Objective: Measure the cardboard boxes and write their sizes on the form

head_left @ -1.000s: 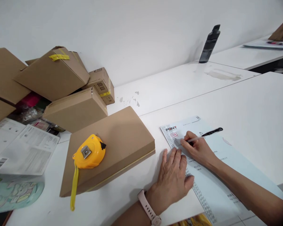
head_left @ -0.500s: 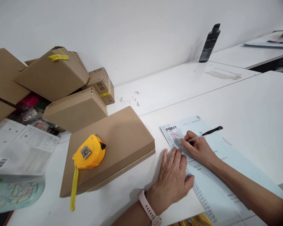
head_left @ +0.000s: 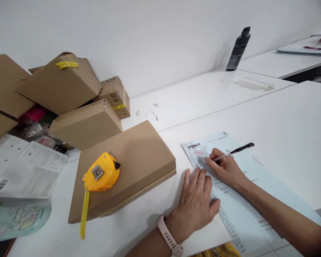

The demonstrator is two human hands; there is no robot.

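Note:
A black-capped pen (head_left: 239, 148) with a clear barrel is pinched in my right hand (head_left: 226, 167), its tip near the upper left of a pale blue printed sheet (head_left: 259, 200). The sheet carries a "PONY" logo and a red oval mark. My left hand (head_left: 195, 201) lies flat with fingers spread over the sheet's left edge and the white table; a pink watch (head_left: 168, 233) is on that wrist. To the left, a yellow tape measure (head_left: 102, 173) with a yellow strap rests on a flat cardboard box (head_left: 133, 153).
Several cardboard boxes (head_left: 61, 82) are piled at the back left. Below them lie white printed packages (head_left: 29, 171) and a mint-green patterned item (head_left: 18, 221). A dark bottle (head_left: 238, 50) stands against the wall. Something yellow (head_left: 219, 250) shows at the bottom edge.
The pen's upper end has shifted very slightly to the right with my right hand's small motion. My left hand and the boxes look the same.

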